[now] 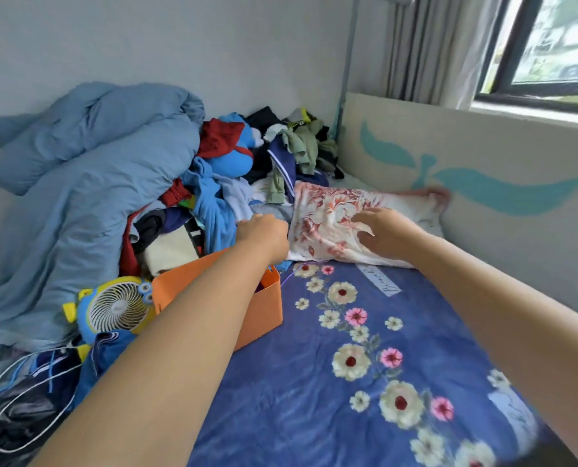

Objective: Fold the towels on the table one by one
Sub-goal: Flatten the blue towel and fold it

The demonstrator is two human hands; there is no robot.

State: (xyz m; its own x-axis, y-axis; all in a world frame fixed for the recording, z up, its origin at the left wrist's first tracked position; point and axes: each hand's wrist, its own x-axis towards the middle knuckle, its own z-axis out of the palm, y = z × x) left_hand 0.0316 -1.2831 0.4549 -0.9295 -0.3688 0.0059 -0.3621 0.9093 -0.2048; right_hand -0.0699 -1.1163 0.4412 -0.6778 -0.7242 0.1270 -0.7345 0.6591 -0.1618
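A heap of mixed clothes and cloths (213, 197) lies at the back of the bed, against a bunched blue duvet (88, 170). My left hand (262, 232) reaches over the orange basket (264, 311) to the heap's near edge. Its fingers are curled into a pale grey-blue cloth (270, 210), and its fingertips are hidden. My right hand (383, 232) is stretched out over a white pillow with a red floral print (328, 217), fingers spread and slightly bent, holding nothing. I cannot pick out which items in the heap are towels.
A blue floral bedsheet (365, 382) covers the near part of the bed. A yellow-and-blue cartoon fan (115, 306) lies left of the basket, with dark clothes and white cords (28, 399) below it. A painted headboard (483, 170) runs along the right.
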